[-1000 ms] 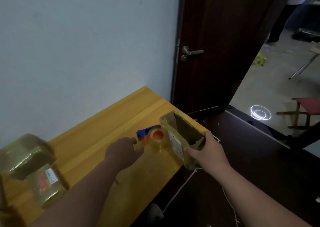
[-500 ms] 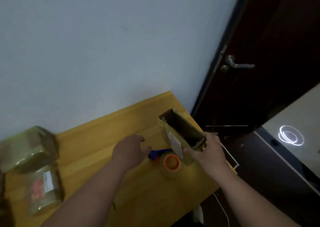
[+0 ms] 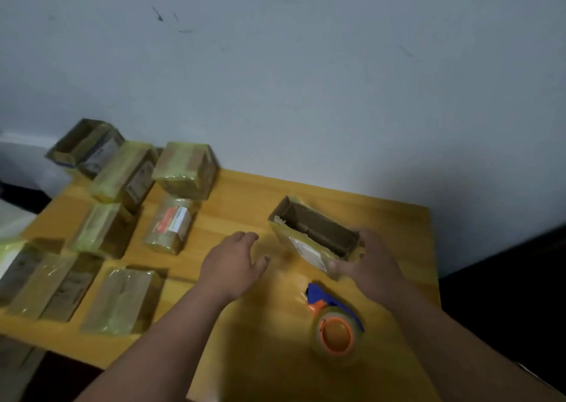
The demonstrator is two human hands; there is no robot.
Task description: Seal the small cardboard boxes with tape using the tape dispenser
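Already my right hand point(image 3: 366, 262) had its fingers and thumb curled round the near end of the open cardboard box point(image 3: 312, 237), thumb pressed on the labelled side, gripping it so the carton stayed steady on the table point(image 3: 398, 217). My left hand point(image 3: 234, 263) hovered just beside the box, fingers spread and relaxed, holding nothing; I judged it was free to fold the flaps or reach for tape. The box stood near the table's far right part, its top unsealed and its dark inside showing, yellowish tape already wrapped on its sides. The tape dispenser point(image 3: 335, 322), blue-handled with an orange core, lay on the wood in front of the box, between my forearms and apart from both hands, placed where either could take it. Further left, well clear of the work, a cluster of taped boxes point(image 3: 128, 217) sat in loose rows toward the wall point(image 3: 306, 80), seemingly finished ones set aside. Motion blur softened the finer detail.
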